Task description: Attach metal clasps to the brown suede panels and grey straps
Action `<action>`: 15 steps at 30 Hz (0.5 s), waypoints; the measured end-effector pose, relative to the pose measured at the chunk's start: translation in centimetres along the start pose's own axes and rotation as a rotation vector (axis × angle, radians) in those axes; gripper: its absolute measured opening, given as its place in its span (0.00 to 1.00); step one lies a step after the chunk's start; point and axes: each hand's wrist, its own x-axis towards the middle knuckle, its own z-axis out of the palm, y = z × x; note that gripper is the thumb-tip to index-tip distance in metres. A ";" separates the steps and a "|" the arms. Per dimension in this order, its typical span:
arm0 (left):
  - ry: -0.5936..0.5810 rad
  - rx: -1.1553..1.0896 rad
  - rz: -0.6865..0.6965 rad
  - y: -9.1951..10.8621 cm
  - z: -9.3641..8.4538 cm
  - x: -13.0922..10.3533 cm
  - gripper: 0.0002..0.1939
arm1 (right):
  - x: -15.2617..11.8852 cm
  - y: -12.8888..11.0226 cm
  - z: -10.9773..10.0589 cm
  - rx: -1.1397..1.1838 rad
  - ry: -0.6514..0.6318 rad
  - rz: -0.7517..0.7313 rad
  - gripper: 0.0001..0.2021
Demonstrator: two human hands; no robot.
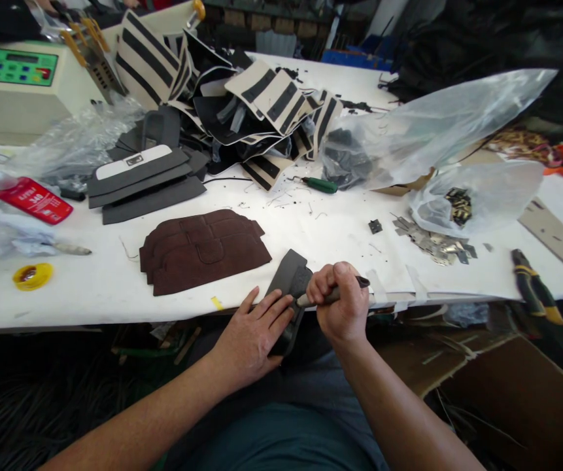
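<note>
At the table's front edge lies a dark grey leather-like piece (pixel 288 271), partly hidden by my hands. Pressed flat over its left side is my left hand (pixel 256 330), fingers stretched out. My right hand (pixel 342 297) is closed around a slim hand tool with a dark handle (pixel 329 297); its exact kind cannot be told. The tool's pale tip points left, onto or just over the grey piece, close to my left fingertips. Just left of my hands, several brown leather pieces (pixel 203 252) lie stacked.
Grey panels (pixel 146 180) and striped pieces (pixel 271 98) are piled behind. A red glue bottle (pixel 36 199) and yellow tape roll (pixel 33 276) lie left. Right are metal plates (pixel 433 239), a plastic bag of hardware (pixel 477 196) and pliers (pixel 531 284). A green-handled hook tool (pixel 319 185) lies mid-table.
</note>
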 end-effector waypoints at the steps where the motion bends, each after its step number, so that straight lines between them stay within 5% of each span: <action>1: -0.002 0.000 -0.001 0.0 0.0 0.0 0.41 | -0.3 0.1 0.0 -0.021 -0.022 -0.026 0.21; 6: -0.004 0.007 -0.003 0.2 -0.1 0.0 0.42 | -1.4 0.7 -0.3 -0.157 -0.101 -0.119 0.19; 12: 0.013 0.015 -0.005 0.3 0.1 -0.2 0.42 | 0.3 0.6 -0.1 -0.024 -0.062 0.058 0.21; 15: 0.009 0.010 -0.007 0.3 0.1 -0.3 0.42 | -0.7 0.8 -0.2 -0.182 -0.129 -0.029 0.20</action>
